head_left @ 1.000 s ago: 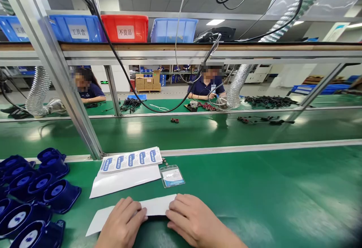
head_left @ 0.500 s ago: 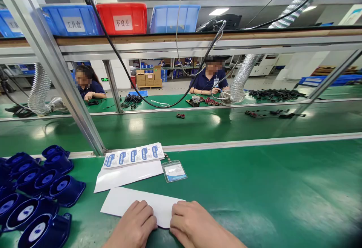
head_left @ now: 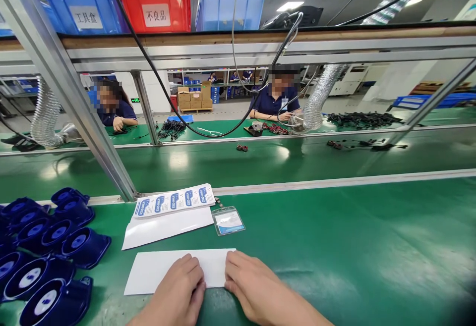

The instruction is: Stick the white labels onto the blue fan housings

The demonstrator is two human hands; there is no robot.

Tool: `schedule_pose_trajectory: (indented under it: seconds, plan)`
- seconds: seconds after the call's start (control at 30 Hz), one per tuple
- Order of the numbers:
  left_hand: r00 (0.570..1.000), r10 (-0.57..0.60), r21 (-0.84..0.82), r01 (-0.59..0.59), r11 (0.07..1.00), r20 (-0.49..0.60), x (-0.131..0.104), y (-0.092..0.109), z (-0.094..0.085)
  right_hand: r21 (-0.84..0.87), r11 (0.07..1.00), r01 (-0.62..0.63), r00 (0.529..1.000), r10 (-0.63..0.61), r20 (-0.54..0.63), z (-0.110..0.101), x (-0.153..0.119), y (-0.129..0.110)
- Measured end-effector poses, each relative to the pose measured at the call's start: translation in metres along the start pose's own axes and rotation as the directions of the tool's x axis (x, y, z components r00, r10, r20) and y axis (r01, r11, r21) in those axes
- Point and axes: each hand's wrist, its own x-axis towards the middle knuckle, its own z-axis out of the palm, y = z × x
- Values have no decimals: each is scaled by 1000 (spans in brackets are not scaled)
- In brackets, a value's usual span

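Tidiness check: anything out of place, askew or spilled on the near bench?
Mildly odd: a badge holder lies on the green bench by the printed label sheets, perhaps misplaced among work materials. Those sheets sit slightly askew on the paper beneath. No spill shows; the white sheet being handled looks undamaged where visible.

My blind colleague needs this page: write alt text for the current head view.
A person's left hand and right hand hold a plain white strip, at its middle and right end, over a green workbench. Beyond lie printed label sheets and a clear badge holder; dark blue round parts crowd the left, and two people in dark shirts are farther back.
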Motion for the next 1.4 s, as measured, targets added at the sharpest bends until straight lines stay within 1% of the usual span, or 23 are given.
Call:
schedule_pose_trajectory:
  seconds: [0.1,0.2,0.43,0.6,0.7,0.8,0.87,0.97,1.07,1.27,1.33,1.4]
  plan:
    - [998,-56,-32,56,998,20,1,2,-3,-106,994,-40,999,43,28,5,4,-3]
    - [997,-75,-57,77,995,31,2,2,-3,-173,982,-73,994,86,64,8,9,-7]
    - [996,-89,-73,90,993,13,4,2,-2,-208,973,-96,991,114,73,-1,17,-7]
    - [996,-84,-65,84,994,7,5,2,-3,-242,969,-56,996,71,55,1,14,-7]
    - [998,-65,-71,67,995,26,1,-2,-9,-274,960,-47,995,68,67,6,15,-7]
    - [994,-66,-63,71,995,81,-7,-9,-19,-263,964,-31,996,51,70,7,17,-4]
    - [991,-69,11,69,998,119,-12,-12,-23,-241,970,-27,997,42,59,5,17,0]
    - [986,-53,177,25,984,157,-13,-14,-24,-207,978,-26,999,35,38,1,15,5]
    - [982,-61,246,16,969,178,-8,-13,-23,-176,984,-21,999,26,26,0,14,7]
    - [980,-77,206,39,978,182,-1,-15,-30,-148,989,-19,1000,19,0,2,12,4]
    - [982,-70,174,39,984,176,0,-12,-30,-134,991,24,1000,-26,-17,5,11,0]
    - [982,-53,133,29,991,180,-1,-5,-27,-142,984,112,993,-116,-26,8,11,-4]
